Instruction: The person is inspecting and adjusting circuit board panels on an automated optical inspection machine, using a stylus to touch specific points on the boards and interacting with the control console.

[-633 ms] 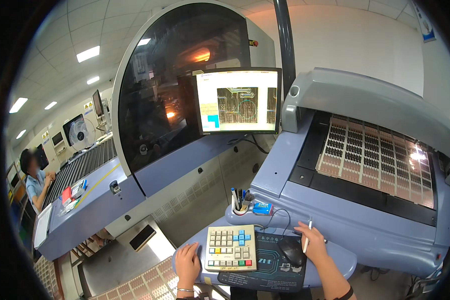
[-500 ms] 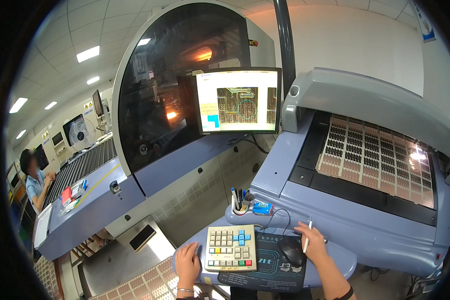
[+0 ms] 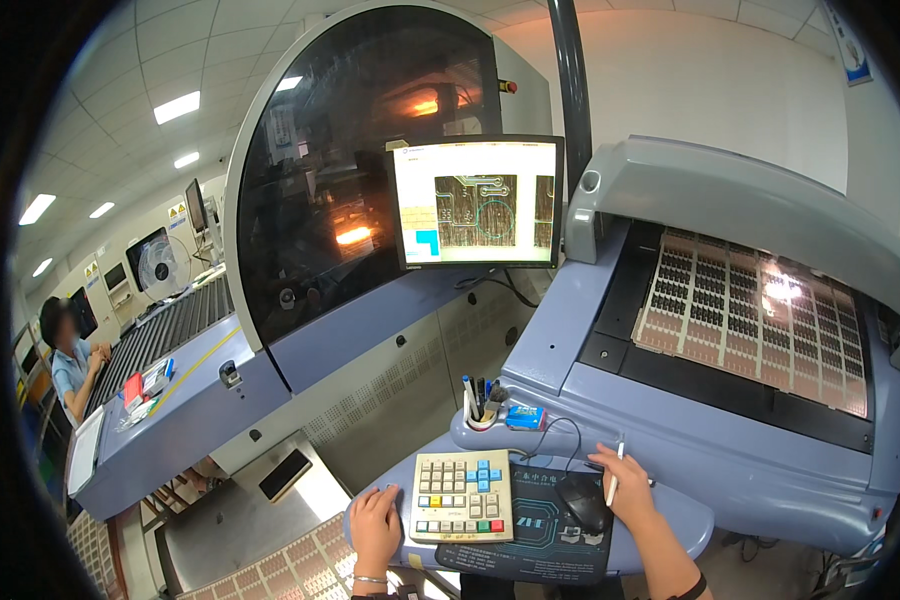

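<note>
My left hand (image 3: pixel 375 522) lies on the left edge of the blue shelf (image 3: pixel 682 517), fingers loosely extended and holding nothing. Just right of it sits a cream keypad (image 3: pixel 463 497) with blue, yellow, green and red keys among pale ones. A slim white pen (image 3: pixel 615 472) stands nearly upright in my right hand (image 3: pixel 630 490), which is beside a black computer mouse (image 3: pixel 583 502). The mouse rests on a dark printed mouse pad (image 3: pixel 540 560). Above the keypad, a lit monitor (image 3: pixel 476 204) displays a magnified circuit pattern.
A patterned copper-coloured circuit panel (image 3: pixel 755 320) lies in the machine bed at right, under a grey cover (image 3: pixel 750 190). A pen cup (image 3: pixel 482 405) and small blue box (image 3: pixel 526 417) stand behind the keypad. A phone (image 3: pixel 285 475) lies on a metal surface; a person (image 3: pixel 70 360) sits far left.
The bright light spot on the circuit panel has shifted left and up. Orange glows behind the dark machine window have moved right. Both my hands stay in place.
</note>
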Demonstrator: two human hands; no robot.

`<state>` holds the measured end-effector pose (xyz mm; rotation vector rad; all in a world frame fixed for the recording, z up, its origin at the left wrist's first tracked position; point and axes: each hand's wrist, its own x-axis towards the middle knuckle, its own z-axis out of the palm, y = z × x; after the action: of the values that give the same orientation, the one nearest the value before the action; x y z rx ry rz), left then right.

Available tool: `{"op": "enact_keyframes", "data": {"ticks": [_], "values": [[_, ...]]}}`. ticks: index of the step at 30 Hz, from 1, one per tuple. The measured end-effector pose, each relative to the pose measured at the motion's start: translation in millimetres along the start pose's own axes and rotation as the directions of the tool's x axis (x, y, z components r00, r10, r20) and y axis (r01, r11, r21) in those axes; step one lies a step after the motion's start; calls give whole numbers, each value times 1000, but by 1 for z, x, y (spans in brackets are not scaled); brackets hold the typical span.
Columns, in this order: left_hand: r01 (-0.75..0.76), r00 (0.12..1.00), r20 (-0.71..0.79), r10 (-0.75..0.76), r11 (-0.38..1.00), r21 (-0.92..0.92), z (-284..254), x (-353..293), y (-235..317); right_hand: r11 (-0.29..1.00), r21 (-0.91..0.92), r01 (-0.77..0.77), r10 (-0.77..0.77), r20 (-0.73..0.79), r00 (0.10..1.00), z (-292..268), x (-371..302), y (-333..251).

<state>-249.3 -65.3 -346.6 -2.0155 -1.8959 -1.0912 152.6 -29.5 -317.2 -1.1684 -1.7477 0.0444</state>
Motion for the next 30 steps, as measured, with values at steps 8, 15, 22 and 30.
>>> {"op": "enact_keyframes", "data": {"ticks": [8, 15, 22, 30], "values": [[7, 1000, -5, -7, 1000, -7, -1, -1, -1, 1000, -6, -11, 11, 14, 1000, -1, 0, -3], [11, 1000, -6, -11, 1000, -13, -1, -1, 0, 1000, -6, -25, 25, 28, 999, -2, 1, -5], [14, 1000, -11, -14, 1000, -17, -2, 0, 4, 1000, -7, -3, 3, 15, 1000, 0, 0, 1], [14, 1000, -15, -15, 1000, -20, -3, -1, 2, 1000, -2, -6, 6, 19, 1000, 0, -1, -1]]}}
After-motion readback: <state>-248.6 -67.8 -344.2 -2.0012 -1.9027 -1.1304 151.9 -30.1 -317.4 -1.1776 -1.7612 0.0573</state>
